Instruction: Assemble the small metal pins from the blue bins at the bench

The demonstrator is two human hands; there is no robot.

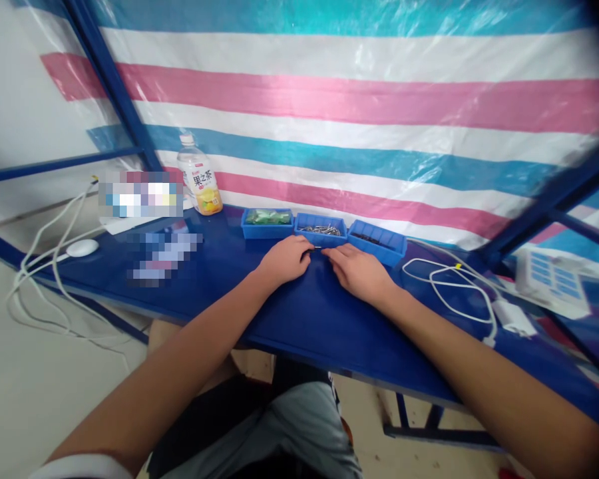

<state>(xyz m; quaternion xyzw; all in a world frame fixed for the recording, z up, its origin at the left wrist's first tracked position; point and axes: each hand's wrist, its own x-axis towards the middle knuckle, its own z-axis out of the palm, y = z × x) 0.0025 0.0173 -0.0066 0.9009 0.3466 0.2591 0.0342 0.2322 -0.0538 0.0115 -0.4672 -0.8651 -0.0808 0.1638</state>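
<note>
In front of a row of small blue bins, my left hand (285, 259) and my right hand (360, 269) nearly meet above the table. A thin, shiny metal piece (318, 248) bridges the gap between their fingertips, with something dark at its left end. Both hands are closed in a pinch; the fingers cover most of what they hold. Slender silvery metal parts fill the middle bin (307, 239). The right bin (385, 251) contains small dark pieces. Green plastic packets lie in the left bin (268, 230).
A drink bottle (202, 183) stands at the back left of the blue table (309, 319). White cables (449, 293) and a charger (514, 318) lie on the right, near a power strip (554, 279). On the left are a white mouse (82, 248) and more cables. A striped sheet hangs behind.
</note>
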